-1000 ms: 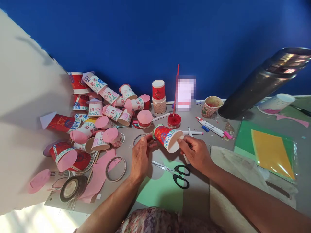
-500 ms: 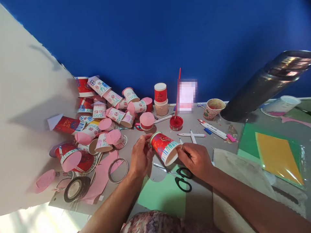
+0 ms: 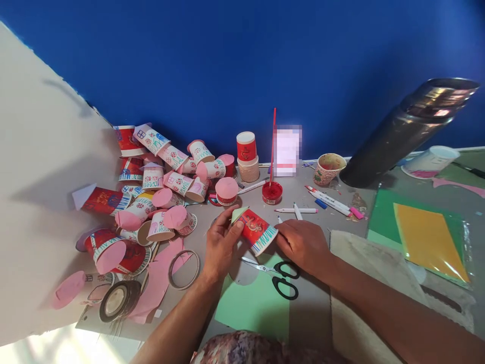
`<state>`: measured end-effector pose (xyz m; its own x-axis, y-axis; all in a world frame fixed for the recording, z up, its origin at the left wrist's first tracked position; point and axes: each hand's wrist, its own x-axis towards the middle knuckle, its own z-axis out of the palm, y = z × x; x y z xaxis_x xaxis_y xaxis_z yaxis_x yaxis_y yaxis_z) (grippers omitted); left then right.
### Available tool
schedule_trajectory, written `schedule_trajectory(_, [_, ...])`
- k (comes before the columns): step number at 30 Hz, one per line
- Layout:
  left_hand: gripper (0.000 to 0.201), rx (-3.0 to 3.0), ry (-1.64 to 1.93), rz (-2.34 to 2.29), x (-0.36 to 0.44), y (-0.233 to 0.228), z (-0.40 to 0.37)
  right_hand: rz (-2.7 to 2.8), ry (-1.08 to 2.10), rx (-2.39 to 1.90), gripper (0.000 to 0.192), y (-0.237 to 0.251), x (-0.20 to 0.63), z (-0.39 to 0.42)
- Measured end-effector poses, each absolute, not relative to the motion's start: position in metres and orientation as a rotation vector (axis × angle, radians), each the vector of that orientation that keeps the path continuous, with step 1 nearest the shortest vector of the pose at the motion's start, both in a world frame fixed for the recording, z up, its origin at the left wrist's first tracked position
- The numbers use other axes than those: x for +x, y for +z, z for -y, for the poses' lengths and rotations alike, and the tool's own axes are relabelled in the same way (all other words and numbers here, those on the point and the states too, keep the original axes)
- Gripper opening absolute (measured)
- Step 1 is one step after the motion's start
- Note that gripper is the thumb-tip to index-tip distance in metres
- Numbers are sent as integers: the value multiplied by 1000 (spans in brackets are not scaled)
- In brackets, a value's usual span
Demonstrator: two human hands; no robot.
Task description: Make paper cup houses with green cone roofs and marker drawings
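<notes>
A grey tabletop (image 3: 306, 313) is seen against a blue wall (image 3: 242, 60). Near its right edge a dark metal cylinder (image 3: 401, 134) is laid at a slant, and a clear packet of green and orange paper sheets (image 3: 420, 235) lies below it. Towards the left edge, a heap of decorated paper cups (image 3: 159, 182), many capped with pink discs, is piled by the back edge. A light green paper sheet (image 3: 253, 303) is spread at the near edge, with black-handled scissors (image 3: 278, 275) lying on it. Two tape rolls (image 3: 117, 301) are found near the left corner.

At the middle of the tabletop, a red paper cup (image 3: 257, 230) with a blue-striped rim is held on its side just above the surface. The left hand (image 3: 222, 245) is closed on its base end, where a pale green paper piece (image 3: 239, 213) is pinched under thumb and forefinger. The right hand (image 3: 303, 242) is clasped at the cup's rim end. Behind the cup, a small pot of red paint (image 3: 272, 192) with a red stick in it is set, and markers (image 3: 329, 199) are scattered to its right.
</notes>
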<state>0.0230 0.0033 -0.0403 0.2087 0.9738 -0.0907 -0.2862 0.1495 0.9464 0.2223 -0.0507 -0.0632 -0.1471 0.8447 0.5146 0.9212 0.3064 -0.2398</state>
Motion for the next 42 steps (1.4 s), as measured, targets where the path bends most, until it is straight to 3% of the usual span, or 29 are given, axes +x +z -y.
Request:
schedule_trajectory(3, [45,1217,1195,-952,25,-44,-2,2023,-164,-1636,16,-65,226,49])
schedule_trajectory(8, [46,1690,1254,-981,30,-48,-1,1954,-173,-1700,31,-62,227,48])
schedule_trajectory(17, [58,2436,1143,-755,33,-67,0,1793,-3,-1311,31,-57,223,46])
schedule_trajectory(21, [60,2457,1082,-743,26,-60,2,1828,30,-1305,31,-62,224,45])
schedule_trajectory(29, [41,2575,1221,-917,17,-60,7,1852,33,-1302,32,-62,224,46])
schedule_trajectory(42, [56,2742,1024,-1056,21,-66,24,1849,35,-1298,31,-64,224,45])
